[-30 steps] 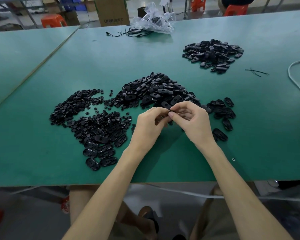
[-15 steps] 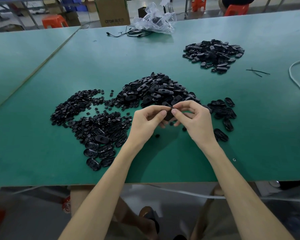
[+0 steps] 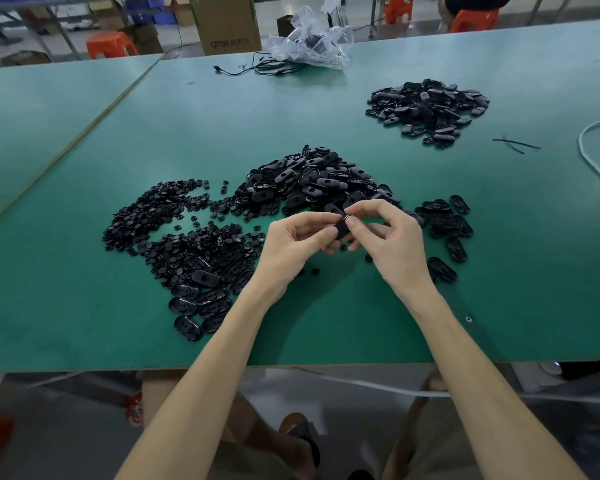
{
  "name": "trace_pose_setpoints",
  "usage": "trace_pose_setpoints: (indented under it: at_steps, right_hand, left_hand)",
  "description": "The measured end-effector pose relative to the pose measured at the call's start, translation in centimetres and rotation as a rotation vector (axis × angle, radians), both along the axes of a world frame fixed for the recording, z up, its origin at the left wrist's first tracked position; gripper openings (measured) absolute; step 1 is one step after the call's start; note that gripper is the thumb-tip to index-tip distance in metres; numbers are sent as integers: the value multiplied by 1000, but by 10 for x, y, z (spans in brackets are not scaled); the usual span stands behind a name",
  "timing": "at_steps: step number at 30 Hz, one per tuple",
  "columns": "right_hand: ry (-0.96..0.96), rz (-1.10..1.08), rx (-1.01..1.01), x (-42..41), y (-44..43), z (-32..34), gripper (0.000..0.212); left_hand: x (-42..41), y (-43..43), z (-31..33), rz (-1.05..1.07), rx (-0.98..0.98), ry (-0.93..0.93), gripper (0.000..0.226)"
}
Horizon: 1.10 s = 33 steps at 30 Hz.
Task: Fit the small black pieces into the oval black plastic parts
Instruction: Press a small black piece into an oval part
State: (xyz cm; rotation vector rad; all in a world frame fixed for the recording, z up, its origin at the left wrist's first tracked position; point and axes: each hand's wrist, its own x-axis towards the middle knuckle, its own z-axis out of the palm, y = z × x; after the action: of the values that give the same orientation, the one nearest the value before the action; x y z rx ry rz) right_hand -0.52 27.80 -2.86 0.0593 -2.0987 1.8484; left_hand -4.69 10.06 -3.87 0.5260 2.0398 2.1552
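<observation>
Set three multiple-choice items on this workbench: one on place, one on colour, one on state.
1. The crumpled clear plastic bag lies: A) at the far edge of the green table B) at its near edge C) on the floor.
2. The plastic stool at top left is: A) blue B) orange C) white.
3. The left grip and right grip: A) lie flat B) hang idle C) pinch one black oval plastic part.
Key: A, bag by the far edge; B, orange seat; C, fingertips meet on the part.

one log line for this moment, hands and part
phase: fitting | left hand: holds oval part | right hand: pinches same part | small piece: not visible
</observation>
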Motion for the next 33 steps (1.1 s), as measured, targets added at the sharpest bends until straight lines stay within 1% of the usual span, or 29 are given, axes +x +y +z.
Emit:
trace_pose_setpoints:
  at_steps: [8, 21, 33]
  right_hand:
    - [10, 15, 6, -1, -1, -1, 9]
    - [17, 24, 56, 1, -3, -1, 8]
    - [21, 28, 69, 1, -2, 0, 5]
  left_hand:
    - [-1, 0, -1, 2, 16, -13, 21]
    - [0, -1, -1, 20, -57, 1, 16]
    - [1, 0, -1, 18, -43, 16, 16]
